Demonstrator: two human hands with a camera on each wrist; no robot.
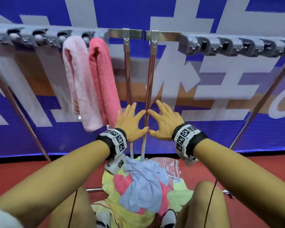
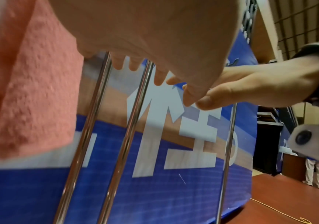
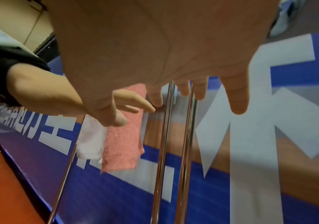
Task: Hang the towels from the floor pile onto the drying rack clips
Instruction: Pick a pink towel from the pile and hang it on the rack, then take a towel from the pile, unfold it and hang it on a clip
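Note:
A pale pink towel [image 1: 76, 79] and a coral towel [image 1: 104, 79] hang side by side from grey clips [image 1: 61, 37] on the rack's top bar. The coral towel [image 2: 32, 84] also fills the left of the left wrist view. On the red floor lies a pile of towels [image 1: 143, 186], yellow, blue, pink and patterned. My left hand [image 1: 130, 119] and right hand [image 1: 164, 120] are held out flat in front of the rack's two centre posts [image 1: 148, 89], fingers spread, thumbs and forefingers nearly touching. Both hands hold nothing.
More grey clips [image 1: 237, 45] line the right half of the bar, all empty. Slanted rack legs [image 1: 260, 102] stand at both sides. A blue banner [image 1: 204, 129] hangs behind the rack. My knees [image 1: 209, 195] flank the pile. A person [image 2: 313, 172] stands far right.

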